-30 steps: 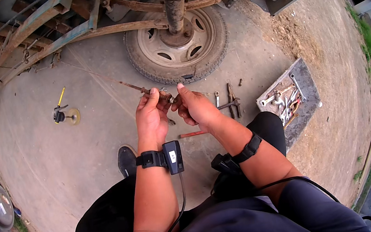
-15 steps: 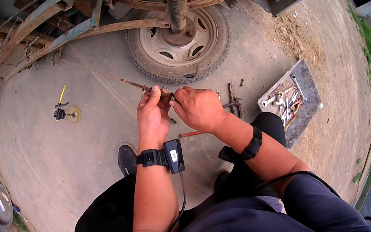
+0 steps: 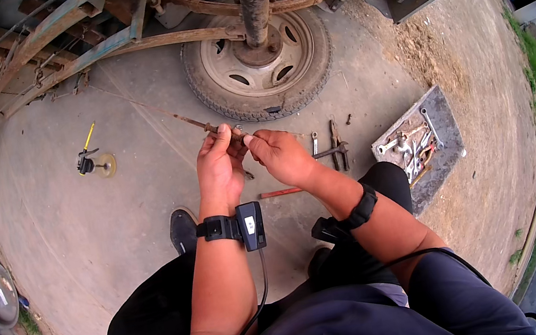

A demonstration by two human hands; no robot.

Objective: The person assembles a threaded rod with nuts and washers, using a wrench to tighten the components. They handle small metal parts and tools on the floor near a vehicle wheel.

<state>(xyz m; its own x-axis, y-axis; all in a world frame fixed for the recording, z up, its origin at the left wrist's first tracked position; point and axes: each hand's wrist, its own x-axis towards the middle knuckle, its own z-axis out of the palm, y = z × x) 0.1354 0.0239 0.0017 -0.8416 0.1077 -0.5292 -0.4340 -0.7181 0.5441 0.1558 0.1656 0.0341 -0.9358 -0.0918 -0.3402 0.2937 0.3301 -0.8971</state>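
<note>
A thin rusty cable [image 3: 189, 120] runs from under the vehicle frame down to my hands, thickening into a rod-like end. My left hand [image 3: 220, 168] is closed round that end, palm up, thumb on top. From the right, my right hand [image 3: 282, 157] pinches at the tip of the same end with thumb and curled fingers. The fingers hide most of the tip, and I cannot make out any small part there. On the ground beyond my right hand lie a combination wrench [image 3: 315, 142] and a dark open-ended wrench [image 3: 332, 151]. A red bar [image 3: 280, 193] lies below it.
A wheel [image 3: 213, 85] on its axle stands ahead, under the rusty frame [image 3: 73, 66]. A metal tray [image 3: 447, 137] of wrenches and pliers sits at right, near my knee. An oil can [image 3: 86, 162] with a yellow spout stands at left. A small bolt [image 3: 348, 118] lies near the tools.
My right hand has turned and shifted slightly at the cable's end, its fingers now less bunched on top. More of the combination wrench shows. My left hand stays nearly still.
</note>
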